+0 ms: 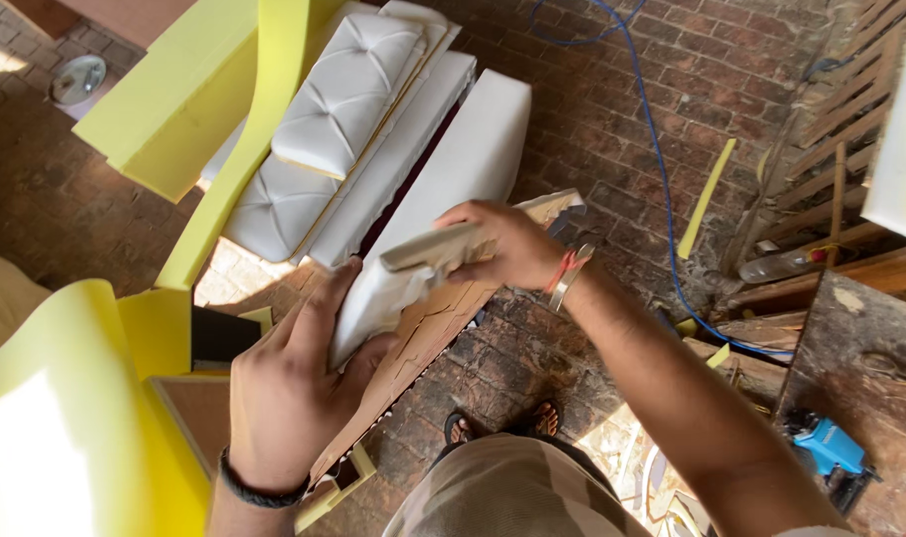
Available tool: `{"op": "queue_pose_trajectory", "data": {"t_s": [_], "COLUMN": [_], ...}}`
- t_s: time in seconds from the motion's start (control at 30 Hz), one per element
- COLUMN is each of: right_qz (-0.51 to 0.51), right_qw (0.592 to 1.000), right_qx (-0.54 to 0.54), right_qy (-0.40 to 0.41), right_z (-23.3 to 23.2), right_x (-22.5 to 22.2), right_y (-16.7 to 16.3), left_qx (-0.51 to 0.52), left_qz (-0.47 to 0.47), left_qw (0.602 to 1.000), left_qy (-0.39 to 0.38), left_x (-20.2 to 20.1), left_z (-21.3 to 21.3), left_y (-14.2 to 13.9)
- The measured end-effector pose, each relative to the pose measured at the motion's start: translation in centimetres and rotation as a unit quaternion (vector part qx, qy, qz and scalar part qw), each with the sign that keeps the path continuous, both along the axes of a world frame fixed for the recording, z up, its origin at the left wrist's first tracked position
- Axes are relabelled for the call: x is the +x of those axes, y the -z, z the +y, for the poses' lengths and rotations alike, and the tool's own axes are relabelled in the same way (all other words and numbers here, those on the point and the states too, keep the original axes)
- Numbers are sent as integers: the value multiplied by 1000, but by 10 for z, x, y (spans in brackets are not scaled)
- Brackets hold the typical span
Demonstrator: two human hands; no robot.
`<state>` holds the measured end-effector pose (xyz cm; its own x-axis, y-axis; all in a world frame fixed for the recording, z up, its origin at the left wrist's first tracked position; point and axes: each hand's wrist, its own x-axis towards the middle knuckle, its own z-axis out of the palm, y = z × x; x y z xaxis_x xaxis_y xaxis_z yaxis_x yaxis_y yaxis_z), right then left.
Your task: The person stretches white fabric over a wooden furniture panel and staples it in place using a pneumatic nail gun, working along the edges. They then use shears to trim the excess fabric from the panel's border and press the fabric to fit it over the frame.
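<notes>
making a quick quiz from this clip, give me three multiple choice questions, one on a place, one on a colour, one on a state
1. Where does the blue cable lie?
A on the brick floor
B on the tufted cushion
C over the left hand

2. What colour is the foam sheet?
A red
B yellow
C black

3. What is the right hand doing?
A hanging free
B holding a bottle
C gripping white covering on a board

A: the cable runs across bricks.
B: the foam is bright yellow.
C: the fingers clamp the covering.

foam point(164, 99): yellow | tufted cushion point(348, 89): white | cable point(661, 179): blue
</notes>
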<state>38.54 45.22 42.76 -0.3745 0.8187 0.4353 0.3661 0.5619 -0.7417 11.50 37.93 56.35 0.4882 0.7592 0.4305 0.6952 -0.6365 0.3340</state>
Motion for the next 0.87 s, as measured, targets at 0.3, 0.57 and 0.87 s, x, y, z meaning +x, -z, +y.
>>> {"op": "queue_pose_trajectory", "data": {"t_s": [0.3,0.57,0.87], "right_qz": [-44,-25,-244], "right_qw": [994,970,929], "right_qx": [-92,-208,-261], "right_qy": [31,-126,-96], "right_z": [44,115,194], "right_x": [0,48,90], "right_y": [29,76,159], "left_qx": [88,47,-11], "left_qz": [6,34,-68], "left_qw": [993,980,911], "left_qy": [-78,-188,-408], "left_x": [-7,16,41], "left_z": [12,37,47], "left_y": [7,0,12]}}
